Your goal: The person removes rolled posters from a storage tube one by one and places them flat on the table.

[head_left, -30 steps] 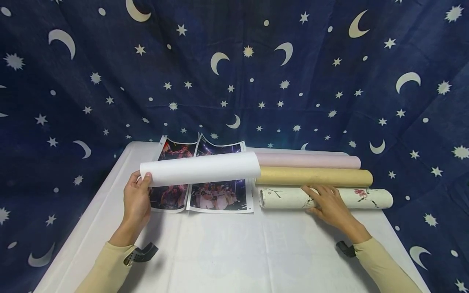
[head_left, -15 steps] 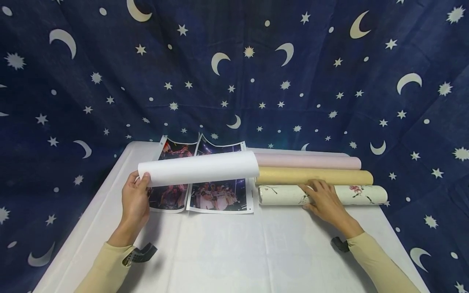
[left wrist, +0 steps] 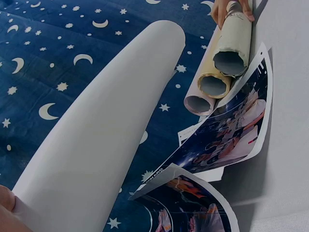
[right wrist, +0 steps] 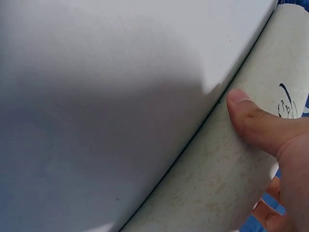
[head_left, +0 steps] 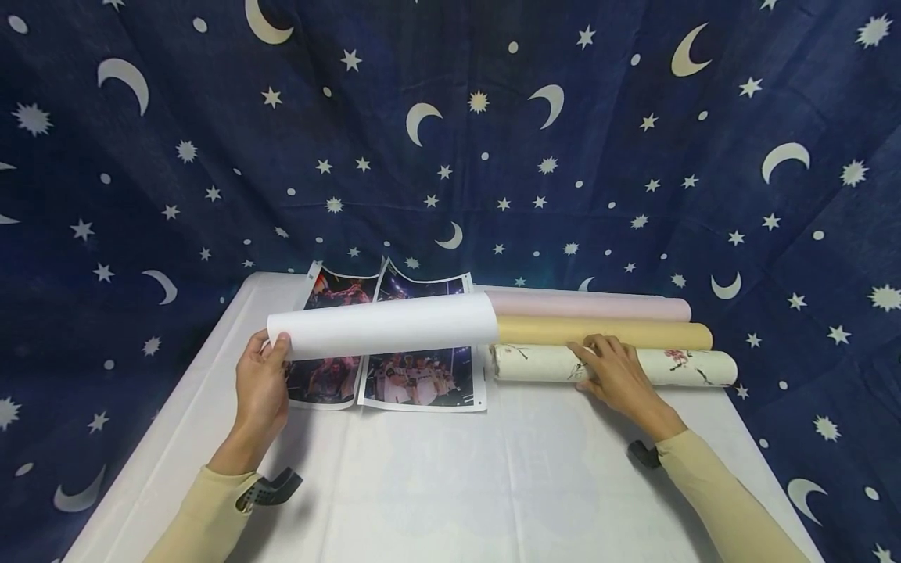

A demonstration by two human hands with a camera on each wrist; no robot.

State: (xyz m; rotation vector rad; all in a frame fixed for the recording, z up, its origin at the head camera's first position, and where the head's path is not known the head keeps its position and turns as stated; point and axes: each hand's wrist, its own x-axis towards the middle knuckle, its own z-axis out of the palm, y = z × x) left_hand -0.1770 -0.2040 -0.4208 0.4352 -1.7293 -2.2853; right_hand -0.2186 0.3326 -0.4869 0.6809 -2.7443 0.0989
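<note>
My left hand (head_left: 262, 383) pinches the left end of a white paper roll (head_left: 383, 324), thumb on the near side. This roll is held over two photo posters, and its right end overlaps two other rolls in the head view. At the right, my right hand (head_left: 619, 383) grips a cream roll with a blossom print (head_left: 693, 367) from above. In the right wrist view the thumb (right wrist: 251, 116) lies along its near side. Behind it lie a gold roll (head_left: 669, 335) and a pale pink roll (head_left: 591, 306), side by side. The left wrist view shows their hollow ends.
The photo posters (head_left: 422, 379) lie at the back left with curled edges, partly under the white roll. A white cloth covers the table (head_left: 436, 485). Behind it hangs a dark blue curtain (head_left: 450, 141) with moons and stars. Each wrist wears a black camera mount (head_left: 274, 489).
My right hand has pushed the blossom-print roll away from me and slightly left, close up to the gold roll. The left hand and the white roll have barely moved.
</note>
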